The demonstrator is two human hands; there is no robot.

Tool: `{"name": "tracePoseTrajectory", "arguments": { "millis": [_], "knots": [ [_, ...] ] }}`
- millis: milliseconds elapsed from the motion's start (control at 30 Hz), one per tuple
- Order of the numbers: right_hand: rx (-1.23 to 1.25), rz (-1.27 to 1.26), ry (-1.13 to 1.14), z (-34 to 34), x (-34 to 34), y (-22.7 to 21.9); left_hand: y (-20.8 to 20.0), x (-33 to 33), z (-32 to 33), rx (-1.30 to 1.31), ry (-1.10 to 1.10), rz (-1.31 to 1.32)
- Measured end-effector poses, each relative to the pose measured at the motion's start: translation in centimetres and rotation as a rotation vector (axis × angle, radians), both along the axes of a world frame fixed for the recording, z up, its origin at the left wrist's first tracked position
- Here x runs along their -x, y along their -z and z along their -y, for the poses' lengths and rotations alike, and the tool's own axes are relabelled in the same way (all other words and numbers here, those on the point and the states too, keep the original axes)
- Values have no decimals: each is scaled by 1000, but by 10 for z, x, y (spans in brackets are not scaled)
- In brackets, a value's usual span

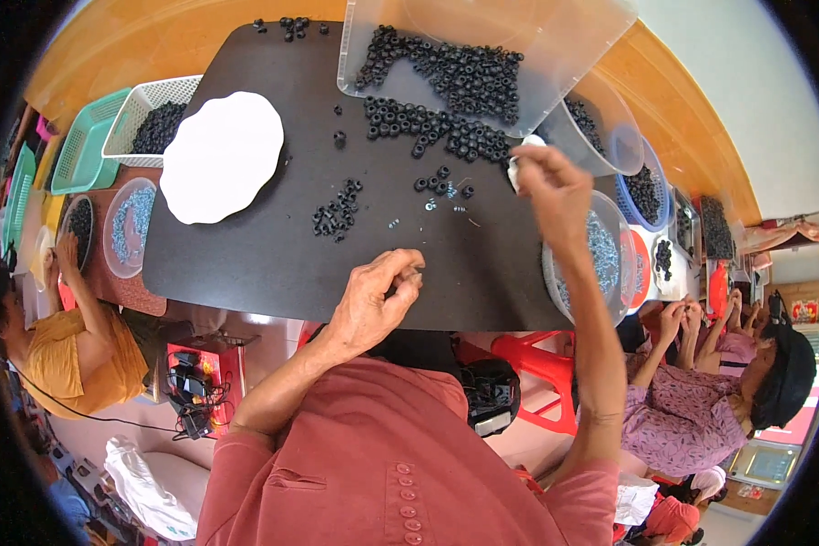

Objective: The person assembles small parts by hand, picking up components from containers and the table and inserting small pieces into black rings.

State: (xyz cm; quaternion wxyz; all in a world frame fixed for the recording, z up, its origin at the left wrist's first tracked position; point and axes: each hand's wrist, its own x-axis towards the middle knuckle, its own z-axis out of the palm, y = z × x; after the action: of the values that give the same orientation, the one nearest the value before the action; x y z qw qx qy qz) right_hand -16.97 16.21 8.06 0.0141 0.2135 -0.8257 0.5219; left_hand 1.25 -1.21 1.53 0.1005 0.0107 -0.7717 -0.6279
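Note:
My right hand (pixel 555 196) reaches over the right part of the dark table, its fingers closed on a small white object (pixel 531 142) whose kind I cannot make out. It is beside a heap of round black parts with holes (pixel 469 138). Nearer to me, my left hand (pixel 379 296) is over the table's front edge with fingertips pressed together; anything in them is hidden. Between the hands lie a few loose black parts (pixel 442 171) and tiny blue-and-silver pieces (pixel 430 205). A smaller group of black parts (pixel 337 214) lies farther left.
A clear plastic bin (pixel 555 55) with more black parts lies tipped at the back. A white scalloped plate (pixel 223 156) is at left. Round tubs (pixel 552 282) of blue pieces flank the table (pixel 246 282). Other people work at both sides; a red stool (pixel 541 373) stands below.

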Motion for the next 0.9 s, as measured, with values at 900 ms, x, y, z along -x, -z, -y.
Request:
{"name": "tracePoseTrajectory", "arguments": {
  "millis": [900],
  "knots": [
    [292,127,-167,27,-70,75,-9,148,145,1123,-110,47]
  ]
}}
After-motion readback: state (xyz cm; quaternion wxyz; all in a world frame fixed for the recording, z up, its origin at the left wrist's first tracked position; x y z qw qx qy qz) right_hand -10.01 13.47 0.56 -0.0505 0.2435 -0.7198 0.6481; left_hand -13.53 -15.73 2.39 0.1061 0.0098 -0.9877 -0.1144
